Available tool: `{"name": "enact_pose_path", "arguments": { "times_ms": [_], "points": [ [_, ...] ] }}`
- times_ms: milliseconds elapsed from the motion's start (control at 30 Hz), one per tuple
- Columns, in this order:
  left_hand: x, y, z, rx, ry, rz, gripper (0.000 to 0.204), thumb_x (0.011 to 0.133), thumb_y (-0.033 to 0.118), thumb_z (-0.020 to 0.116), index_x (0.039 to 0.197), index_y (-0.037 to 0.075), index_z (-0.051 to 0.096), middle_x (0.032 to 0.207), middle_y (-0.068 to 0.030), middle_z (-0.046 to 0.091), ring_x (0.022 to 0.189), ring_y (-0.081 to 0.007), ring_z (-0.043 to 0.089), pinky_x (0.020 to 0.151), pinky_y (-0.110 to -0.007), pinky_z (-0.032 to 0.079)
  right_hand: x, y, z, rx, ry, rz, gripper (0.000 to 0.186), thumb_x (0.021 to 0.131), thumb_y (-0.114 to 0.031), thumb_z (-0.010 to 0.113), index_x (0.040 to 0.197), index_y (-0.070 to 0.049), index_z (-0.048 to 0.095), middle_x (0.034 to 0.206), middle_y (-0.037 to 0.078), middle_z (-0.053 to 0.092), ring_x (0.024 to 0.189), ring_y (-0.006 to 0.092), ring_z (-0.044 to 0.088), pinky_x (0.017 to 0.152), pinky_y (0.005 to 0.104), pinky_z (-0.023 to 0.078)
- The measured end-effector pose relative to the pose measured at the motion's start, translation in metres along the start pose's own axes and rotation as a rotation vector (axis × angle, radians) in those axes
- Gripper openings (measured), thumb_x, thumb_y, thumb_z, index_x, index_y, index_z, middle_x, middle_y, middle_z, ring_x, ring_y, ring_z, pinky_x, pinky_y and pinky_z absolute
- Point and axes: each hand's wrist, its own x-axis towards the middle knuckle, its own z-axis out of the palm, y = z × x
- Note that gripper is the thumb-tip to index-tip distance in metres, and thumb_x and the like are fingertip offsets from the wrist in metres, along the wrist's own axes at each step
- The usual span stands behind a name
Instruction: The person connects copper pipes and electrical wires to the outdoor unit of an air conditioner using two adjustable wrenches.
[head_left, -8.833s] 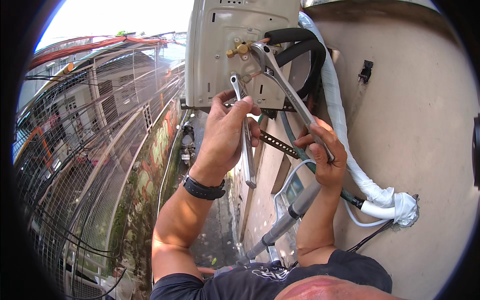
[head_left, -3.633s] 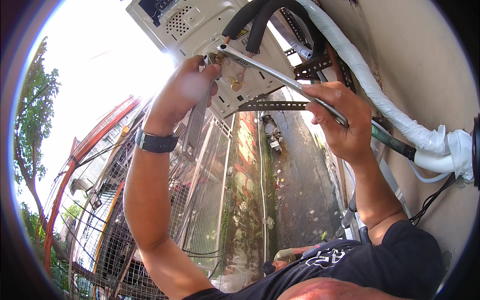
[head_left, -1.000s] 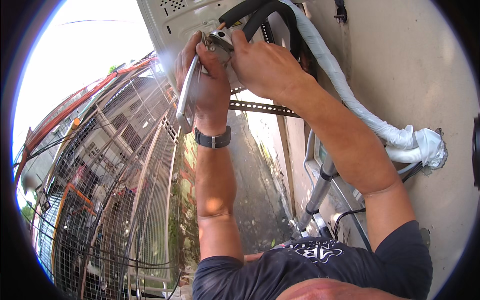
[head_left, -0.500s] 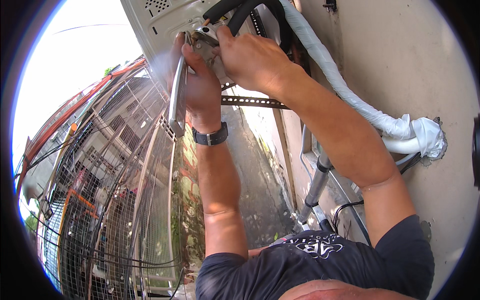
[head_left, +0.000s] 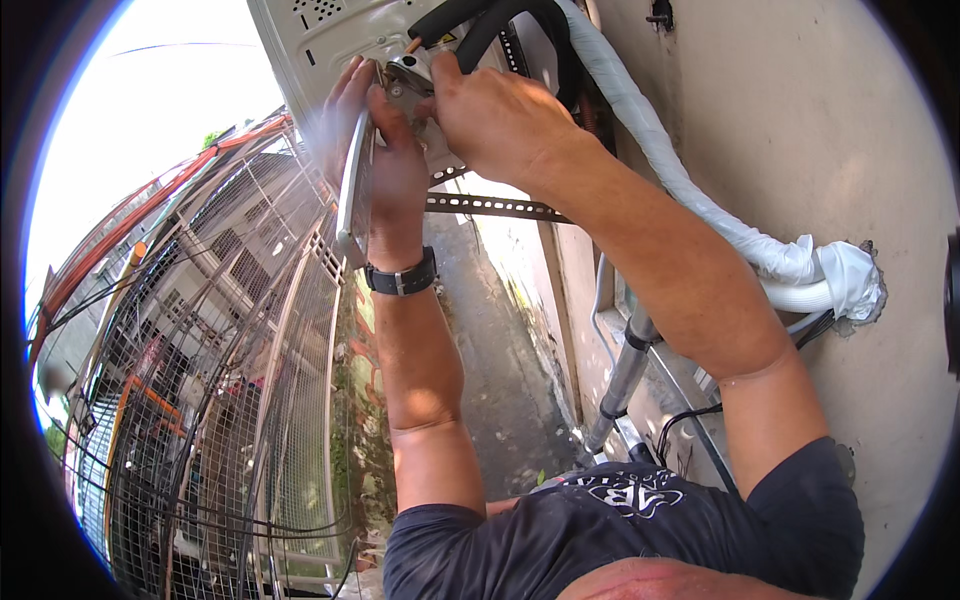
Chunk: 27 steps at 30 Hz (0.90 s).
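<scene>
My left hand (head_left: 395, 165) grips a long flat silver tool (head_left: 354, 190), wrench-like in shape, between thumb and fingers. Its fingers are straighter along the far side, partly blurred. Close by on the right, my right hand (head_left: 500, 115) is closed, with thumb and forefinger against a silver metal piece (head_left: 408, 68) with a rounded end and a hole. What its other fingers hold is hidden. Both hands are at the side of a pale metal outdoor unit (head_left: 335, 50), where a copper pipe (head_left: 413, 45) comes out of black foam insulation (head_left: 450, 18).
A white-wrapped pipe bundle (head_left: 650, 130) runs down to a hole in the beige wall (head_left: 830, 120). Slotted metal brackets (head_left: 495, 206) lie below the unit. A grey metal pole (head_left: 625, 370) stands lower down. Wire mesh and cables (head_left: 220, 400) fill the left, above an alley floor (head_left: 490, 340).
My left hand's fingers have straightened and its wrist has shifted slightly left with the silver tool. The right hand stays at the metal piece. The whole view has shifted a little.
</scene>
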Motion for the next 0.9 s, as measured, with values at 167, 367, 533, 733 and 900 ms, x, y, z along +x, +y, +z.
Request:
{"name": "enact_pose_path", "arguments": {
  "times_ms": [167, 367, 533, 733, 900],
  "points": [
    [0.001, 0.000, -0.006, 0.050, -0.002, 0.023, 0.022, 0.102, 0.011, 0.058, 0.118, 0.002, 0.070, 0.119, -0.0153, 0.072, 0.105, -0.0337, 0.069, 0.091, -0.042, 0.053, 0.001, -0.003, 0.000, 0.045, 0.014, -0.023, 0.038, 0.099, -0.019, 0.057, 0.119, 0.010, 0.045, 0.080, 0.031, 0.070, 0.082, 0.0462, 0.073, 0.075, 0.0530, 0.058],
    [0.002, 0.003, -0.006, 0.061, -0.001, 0.033, 0.022, 0.102, 0.009, 0.058, 0.119, 0.002, 0.070, 0.118, -0.0155, 0.073, 0.104, -0.0345, 0.070, 0.089, -0.042, 0.055, 0.004, -0.011, -0.004, -0.016, -0.038, 0.057, 0.037, 0.091, -0.008, 0.057, 0.122, 0.010, 0.049, 0.094, 0.030, 0.073, 0.093, 0.0414, 0.075, 0.082, 0.0478, 0.060],
    [0.001, 0.005, -0.006, 0.056, -0.007, 0.007, 0.022, 0.101, 0.008, 0.059, 0.119, 0.001, 0.069, 0.117, -0.0172, 0.073, 0.103, -0.0351, 0.071, 0.088, -0.042, 0.055, 0.010, -0.011, 0.003, 0.002, 0.009, 0.011, 0.031, 0.093, -0.008, 0.055, 0.117, 0.009, 0.048, 0.085, 0.030, 0.072, 0.088, 0.0457, 0.073, 0.078, 0.0532, 0.058],
    [0.002, 0.009, -0.005, 0.052, -0.004, 0.012, 0.022, 0.100, 0.007, 0.060, 0.120, 0.000, 0.069, 0.117, -0.0183, 0.072, 0.102, -0.0354, 0.070, 0.089, -0.042, 0.054, 0.018, -0.001, 0.004, -0.033, 0.053, -0.005, 0.033, 0.100, -0.024, 0.059, 0.119, 0.003, 0.053, 0.085, 0.025, 0.073, 0.087, 0.0441, 0.073, 0.075, 0.0507, 0.059],
    [0.000, 0.008, -0.005, 0.082, -0.009, 0.039, 0.022, 0.101, 0.007, 0.060, 0.119, 0.000, 0.069, 0.117, -0.0182, 0.072, 0.103, -0.0346, 0.070, 0.089, -0.042, 0.054, 0.021, -0.002, 0.001, -0.066, 0.027, -0.005, 0.040, 0.101, -0.031, 0.060, 0.122, 0.001, 0.053, 0.087, 0.024, 0.074, 0.090, 0.0437, 0.073, 0.079, 0.0517, 0.058]
  ]
}}
